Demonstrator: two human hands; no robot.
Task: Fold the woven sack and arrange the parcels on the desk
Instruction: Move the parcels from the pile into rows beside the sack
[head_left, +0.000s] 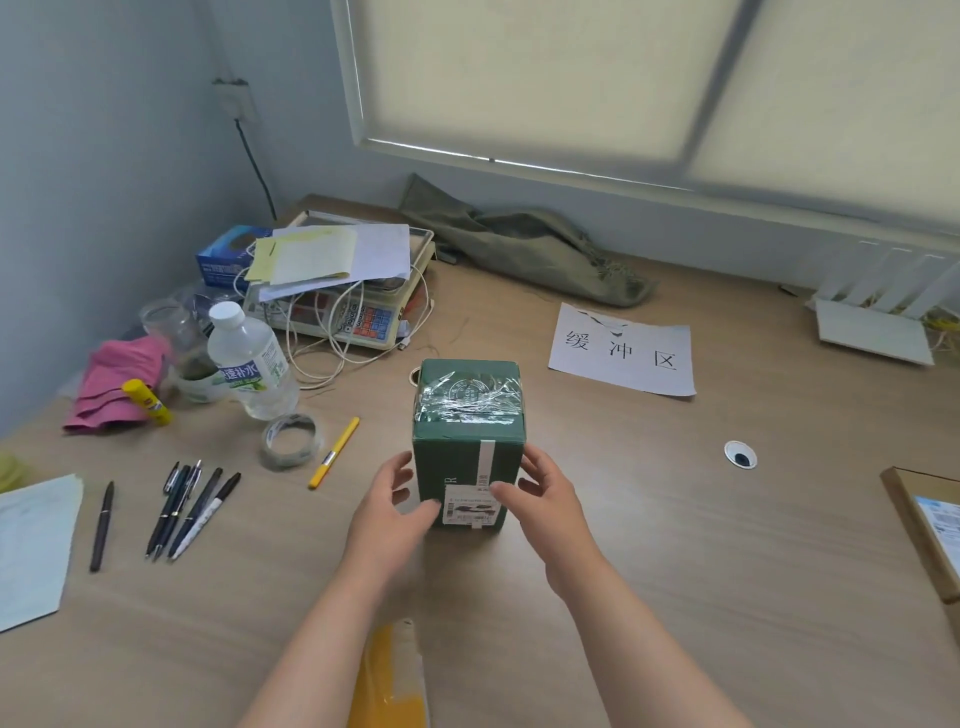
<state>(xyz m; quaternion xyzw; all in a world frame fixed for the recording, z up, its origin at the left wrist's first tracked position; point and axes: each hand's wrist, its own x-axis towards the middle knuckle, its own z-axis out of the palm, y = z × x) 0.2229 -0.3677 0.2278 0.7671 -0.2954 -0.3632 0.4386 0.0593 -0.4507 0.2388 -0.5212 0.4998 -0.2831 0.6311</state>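
Note:
A dark green parcel box (467, 441) stands upright on the wooden desk (675, 545), taped on top and with a white label on its near face. My left hand (395, 499) cups its near left corner, thumb on the front. My right hand (540, 493) cups the near right corner, thumb by the label. The olive woven sack (524, 244) lies crumpled at the back under the window. A flat brown parcel (930, 530) sits at the right edge. A yellow parcel (389, 675) lies below my forearms.
Left of the box are a tape roll (288, 439), a yellow pen (335, 452), several dark pens (192, 509), a water bottle (249, 358) and a scale (343, 306) under papers. A paper sign (623, 351), a cable hole (740, 454) and a white router (878, 322) are to the right.

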